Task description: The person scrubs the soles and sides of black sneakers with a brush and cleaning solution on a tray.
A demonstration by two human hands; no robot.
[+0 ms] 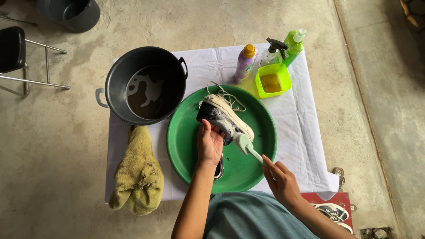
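The shoe (225,118), white with a dark soapy sole, sits tilted on its side over the centre of the green basin (186,146), with its laces trailing toward 12 o'clock. The left hand (209,144) lies directly at 6 o'clock of the shoe, fingers closed around the heel end and sole edge, so it holds the shoe clear of the basin floor. The right hand (280,180) lies at 5 o'clock of the shoe, apart from it, fingers closed around the handle of a pale green brush (249,148). The brush head touches the toe end of the shoe at the shoe's 4 o'clock side.

A second shoe is partly visible in the basin under the left wrist; its details cannot be told.

The basin rests on a white cloth (305,132) spread on the concrete floor (57,146). At 10 o'clock of the basin, touching its rim, stands a black bucket (117,75) holding dark water. At 8 o'clock of the basin a yellow towel (137,170) lies crumpled on the cloth edge. At 1 o'clock of the basin stand a purple bottle (245,63), a spray bottle (271,53), a green bottle (292,46) and a small lime-green container (273,80) holding yellowish liquid. A red box (330,208) lies at 4 o'clock of the right hand.
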